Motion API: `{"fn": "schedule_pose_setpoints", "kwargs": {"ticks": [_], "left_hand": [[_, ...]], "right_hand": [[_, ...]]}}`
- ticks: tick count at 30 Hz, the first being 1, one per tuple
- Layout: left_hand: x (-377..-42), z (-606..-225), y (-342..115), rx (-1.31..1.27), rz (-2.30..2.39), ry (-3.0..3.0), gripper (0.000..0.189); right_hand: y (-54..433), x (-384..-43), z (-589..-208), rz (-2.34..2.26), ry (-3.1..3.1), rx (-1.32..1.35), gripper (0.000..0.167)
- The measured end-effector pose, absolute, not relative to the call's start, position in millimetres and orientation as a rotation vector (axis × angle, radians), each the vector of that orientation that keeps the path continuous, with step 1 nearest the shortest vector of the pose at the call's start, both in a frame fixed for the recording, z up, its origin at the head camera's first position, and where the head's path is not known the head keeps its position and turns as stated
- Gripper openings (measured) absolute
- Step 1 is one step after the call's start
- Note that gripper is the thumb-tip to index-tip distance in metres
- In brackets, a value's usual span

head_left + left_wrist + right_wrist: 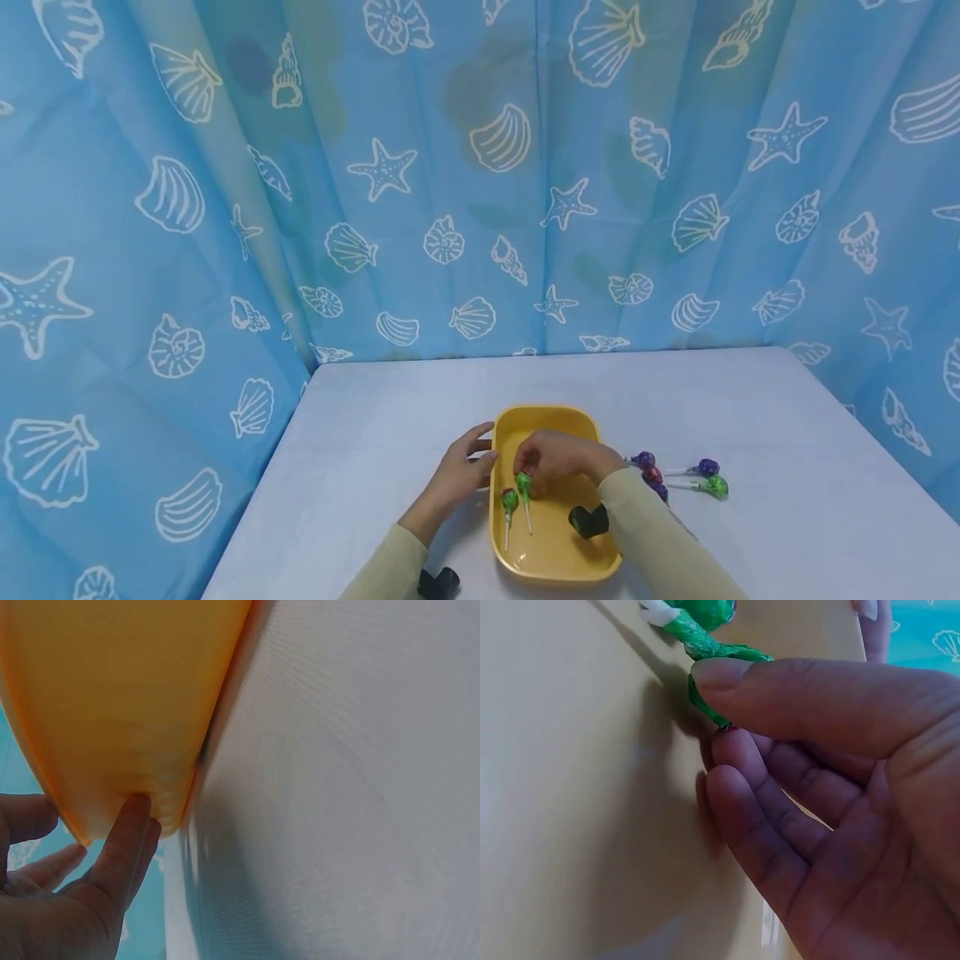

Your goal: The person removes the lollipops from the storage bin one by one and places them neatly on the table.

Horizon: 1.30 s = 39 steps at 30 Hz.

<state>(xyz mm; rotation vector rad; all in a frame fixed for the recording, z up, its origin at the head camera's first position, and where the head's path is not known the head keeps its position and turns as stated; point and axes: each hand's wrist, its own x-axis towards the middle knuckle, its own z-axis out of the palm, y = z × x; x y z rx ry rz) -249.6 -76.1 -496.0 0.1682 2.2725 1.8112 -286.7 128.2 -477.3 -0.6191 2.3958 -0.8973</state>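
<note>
A yellow tray (555,567) stands on the white table. My left hand (459,471) is at its left side; in the left wrist view the fingertips (136,806) touch the outer wall, with the thumb near the rim. Inside the tray, my right hand (555,457) pinches the green wrapper of a lollipop (697,639) between thumb and fingers. That lollipop (523,483) has its white stick pointing towards me. Just left of it lies a second green lollipop (510,500) on the tray floor.
Right of the tray, several lollipops lie loosely together: a purple one (707,467), a green one (717,487) and a red one (652,475) among them. My right forearm partly covers this group. A blue shell-patterned curtain (450,208) hangs behind the table (390,400).
</note>
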Motion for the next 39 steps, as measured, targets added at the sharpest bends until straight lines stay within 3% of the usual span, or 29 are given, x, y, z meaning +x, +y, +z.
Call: {"fn": "schedule_pose_setpoints", "kwargs": {"ticks": [24, 39], "left_hand": [[-249, -498, -75, 0.153, 1.791, 2.307, 0.05], [-247, -495, -74, 0.155, 1.794, 2.308, 0.05]], "right_hand": [[166, -275, -453, -1.168, 2.53, -0.746, 0.022], [188, -253, -443, -1.323, 2.705, -0.489, 0.027]]}}
